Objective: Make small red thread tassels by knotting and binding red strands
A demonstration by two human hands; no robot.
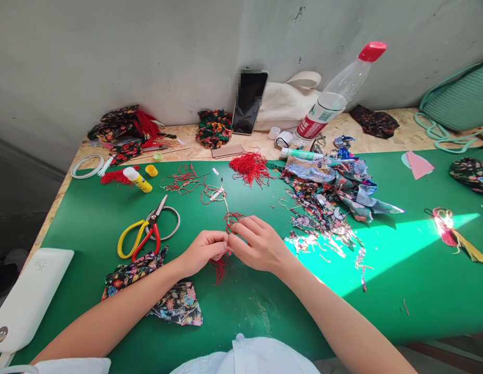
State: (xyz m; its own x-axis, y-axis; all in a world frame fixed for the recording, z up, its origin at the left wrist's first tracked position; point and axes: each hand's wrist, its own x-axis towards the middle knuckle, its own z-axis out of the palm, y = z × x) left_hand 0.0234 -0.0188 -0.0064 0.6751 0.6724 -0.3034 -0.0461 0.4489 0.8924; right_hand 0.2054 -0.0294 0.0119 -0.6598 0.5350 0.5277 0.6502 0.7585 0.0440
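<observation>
My left hand (pixel 204 250) and my right hand (pixel 257 241) meet over the green mat (pixel 109 218), both pinched on a small bundle of red threads (pixel 220 267). The bundle's loose ends hang below my fingers, and a red loop of it (pixel 232 218) shows above my right hand. A thin cord runs from there back to a heap of red thread (pixel 250 167). Scissors with red and yellow handles (pixel 142 234) lie left of my left hand. A floral fabric piece (pixel 175 301) rests under my left forearm.
Fabric scraps (pixel 327 192) pile up on the right. A glue stick (pixel 137 179), tape roll (pixel 86 166), phone (pixel 249 101), plastic bottle (pixel 335 96), white bag (pixel 288 101) and teal bag (pixel 455 96) sit along the wall. A white device (pixel 27 296) lies at the left edge, a tassel (pixel 446 226) far right.
</observation>
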